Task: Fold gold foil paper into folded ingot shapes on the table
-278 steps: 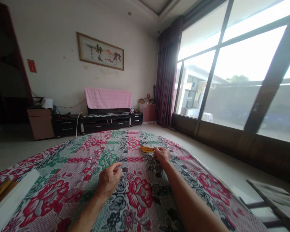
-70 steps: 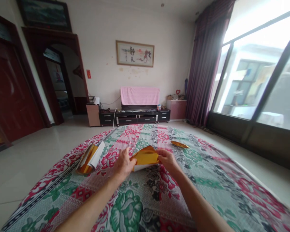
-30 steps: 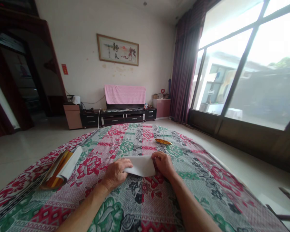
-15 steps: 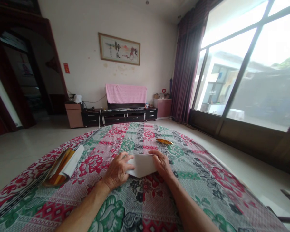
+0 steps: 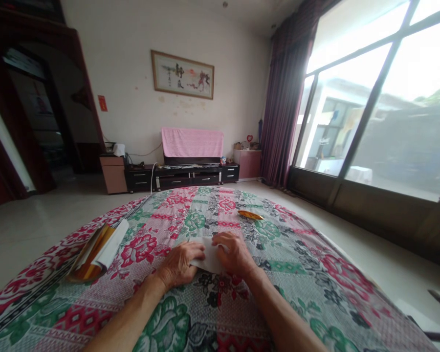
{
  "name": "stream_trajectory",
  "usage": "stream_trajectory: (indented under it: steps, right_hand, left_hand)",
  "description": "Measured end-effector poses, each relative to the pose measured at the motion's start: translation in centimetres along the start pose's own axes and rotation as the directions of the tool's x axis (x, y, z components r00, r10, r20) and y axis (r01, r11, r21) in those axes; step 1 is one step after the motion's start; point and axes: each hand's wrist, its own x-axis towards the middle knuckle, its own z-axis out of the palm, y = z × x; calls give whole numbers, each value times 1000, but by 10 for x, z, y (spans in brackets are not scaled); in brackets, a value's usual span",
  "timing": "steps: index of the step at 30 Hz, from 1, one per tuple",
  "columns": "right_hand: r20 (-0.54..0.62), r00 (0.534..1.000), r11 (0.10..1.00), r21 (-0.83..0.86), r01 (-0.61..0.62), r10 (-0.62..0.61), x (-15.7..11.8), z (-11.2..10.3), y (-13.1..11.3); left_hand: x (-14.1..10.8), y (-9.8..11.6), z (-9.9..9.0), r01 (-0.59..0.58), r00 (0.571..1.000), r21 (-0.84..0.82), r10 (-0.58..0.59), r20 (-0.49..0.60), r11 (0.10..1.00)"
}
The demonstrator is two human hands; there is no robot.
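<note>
A small sheet of white paper [image 5: 209, 259] lies near the middle of the flowered tablecloth, between my two hands. My left hand [image 5: 181, 261] is closed on its left side, fingertips on the paper. Over the right part curls my right hand [image 5: 236, 254], its fingers bent and gripping that edge, which hides the right end. Beyond the hands, a pointed golden folded-paper piece [image 5: 250, 215] rests on the cloth. To the left lies a bundle of gold and white paper sheets [image 5: 97, 254], curled up at the sides.
The patterned tablecloth [image 5: 161, 318] covers a large table. A low black TV cabinet [image 5: 190, 180] stands against the far wall, with a pink cloth [image 5: 192, 142] draped above it. A purple curtain [image 5: 278, 112] and a big window [image 5: 399, 112] are on the right.
My right hand has moved left with the right side of the paper, so less of the white sheet shows. My left hand stays in place, its fingers drawn closer together.
</note>
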Motion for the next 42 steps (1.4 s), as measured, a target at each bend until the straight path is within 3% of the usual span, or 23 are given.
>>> stream_trajectory:
  steps: [3, 8, 13, 18, 27, 33, 37, 42]
  right_hand:
    - [135, 991, 1000, -13, -12, 13, -4, 1, 0]
    - [133, 984, 989, 70, -132, 122, -7, -8, 4]
    - [114, 956, 949, 135, -284, 270, -4, -17, 5]
    - [91, 950, 925, 215, -313, 300, -5, -15, 10]
    - [-107, 905, 908, -45, -417, 411, -2, 8, 15]
    - [-110, 894, 900, -4, -437, 434, 0, 8, 12]
    - [-142, 864, 849, -167, -502, 483, 0, 6, 10]
    - [-104, 883, 833, -298, -466, 457, -1, 5, 10]
  left_hand:
    - [1, 0, -2, 15, 999, -69, -17, -30, 998]
    - [3, -2, -6, 135, 984, -120, -147, -103, 984]
    - [9, -1, -4, 348, 907, -183, -380, -180, 919]
    - [14, 2, -3, 456, 835, -220, -500, -229, 862]
    - [20, 0, 3, 550, 795, -36, -536, -283, 834]
    - [21, 0, 6, 583, 796, 90, -545, -264, 807]
    - [21, 1, 7, 577, 807, 156, -530, -258, 802]
    - [22, 7, 7, 578, 812, 255, -517, -270, 775]
